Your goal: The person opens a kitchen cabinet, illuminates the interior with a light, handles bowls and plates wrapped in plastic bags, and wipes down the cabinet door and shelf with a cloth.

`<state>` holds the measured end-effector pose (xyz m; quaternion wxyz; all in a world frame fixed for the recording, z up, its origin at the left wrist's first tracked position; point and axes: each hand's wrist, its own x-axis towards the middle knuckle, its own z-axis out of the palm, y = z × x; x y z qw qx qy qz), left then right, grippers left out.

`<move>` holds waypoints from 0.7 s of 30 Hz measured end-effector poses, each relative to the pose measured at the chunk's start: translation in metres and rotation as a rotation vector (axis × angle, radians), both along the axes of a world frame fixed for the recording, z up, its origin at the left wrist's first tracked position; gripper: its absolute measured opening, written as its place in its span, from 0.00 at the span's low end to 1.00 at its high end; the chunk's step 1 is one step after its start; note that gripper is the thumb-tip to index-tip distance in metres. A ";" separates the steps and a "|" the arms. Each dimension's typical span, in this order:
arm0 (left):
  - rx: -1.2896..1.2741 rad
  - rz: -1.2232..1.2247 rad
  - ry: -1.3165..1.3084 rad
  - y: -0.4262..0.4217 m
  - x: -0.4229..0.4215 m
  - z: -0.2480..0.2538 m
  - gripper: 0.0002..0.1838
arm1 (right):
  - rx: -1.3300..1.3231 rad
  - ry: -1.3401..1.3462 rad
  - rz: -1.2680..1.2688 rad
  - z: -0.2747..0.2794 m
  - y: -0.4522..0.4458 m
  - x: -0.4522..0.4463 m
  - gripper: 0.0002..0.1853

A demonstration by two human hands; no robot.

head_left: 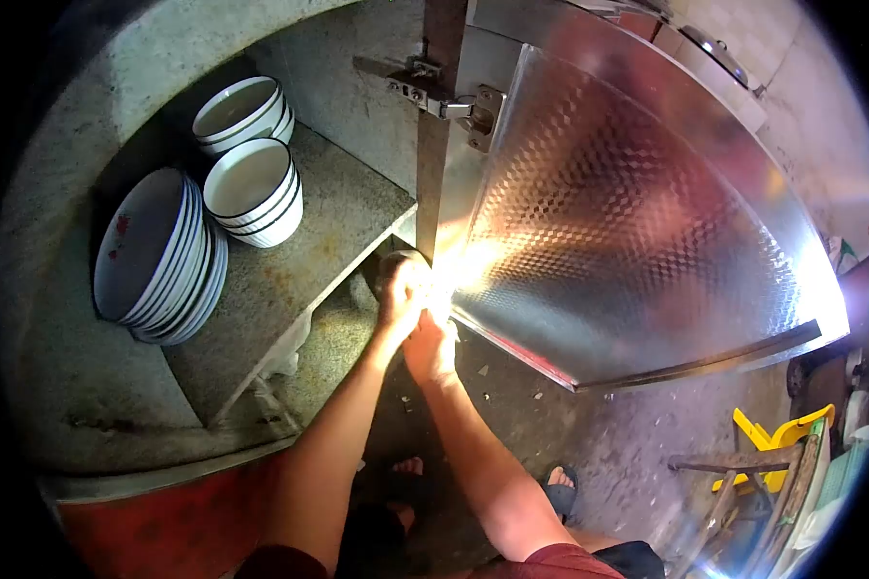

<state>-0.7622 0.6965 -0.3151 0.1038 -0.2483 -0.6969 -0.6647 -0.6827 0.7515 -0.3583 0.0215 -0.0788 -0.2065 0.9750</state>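
Both my hands meet at the hinge-side edge of an open metal cabinet door point(608, 222), low beside the upright cabinet frame post point(440, 154). My left hand point(406, 294) is closed near the foot of the post. Just below and to its right, my right hand point(431, 345) is closed too, close against the left one. Strong glare washes out the fingers, so what they hold cannot be made out. Higher on the post sits a metal hinge point(444, 103) that joins it to the door.
Left of my hands, a stone shelf point(348, 207) carries stacked bowls point(256, 193) and a leaning stack of plates point(154, 256). A red cabinet panel point(174, 521) lies below. A yellow plastic object point(777, 439) and a wooden stool point(743, 473) stand at the lower right.
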 end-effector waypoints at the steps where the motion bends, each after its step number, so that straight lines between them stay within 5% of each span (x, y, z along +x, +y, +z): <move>1: -0.287 0.289 0.305 0.009 -0.001 -0.021 0.19 | -0.039 0.016 -0.058 0.049 0.003 0.001 0.24; 5: -0.281 0.193 -0.056 0.009 0.009 -0.024 0.13 | -0.022 0.062 -0.039 0.030 0.013 -0.012 0.21; 7: -0.518 0.207 0.057 -0.003 -0.001 -0.019 0.12 | 0.068 -0.181 -0.069 0.031 0.008 0.000 0.22; 9: -0.072 -0.182 -0.703 -0.018 0.013 0.040 0.14 | 0.170 -0.317 -0.060 0.040 0.004 0.005 0.23; 11: 0.022 -0.208 -0.759 -0.036 0.028 0.052 0.16 | 0.262 -0.375 -0.013 0.034 -0.005 0.021 0.24; 13: 0.431 -0.054 -0.974 -0.056 0.021 -0.001 0.19 | 0.286 -0.314 0.102 0.024 -0.017 0.025 0.26; 16: 0.646 0.051 -0.923 -0.062 0.019 -0.026 0.18 | 0.206 -0.099 -0.012 0.032 -0.036 0.016 0.28; 20: 0.186 0.073 -0.542 -0.033 -0.010 0.004 0.35 | 0.235 -0.001 -0.177 0.063 -0.023 -0.007 0.32; 21: 0.136 0.156 -0.500 -0.013 -0.010 0.000 0.27 | 0.188 -0.013 -0.227 0.069 -0.017 -0.013 0.30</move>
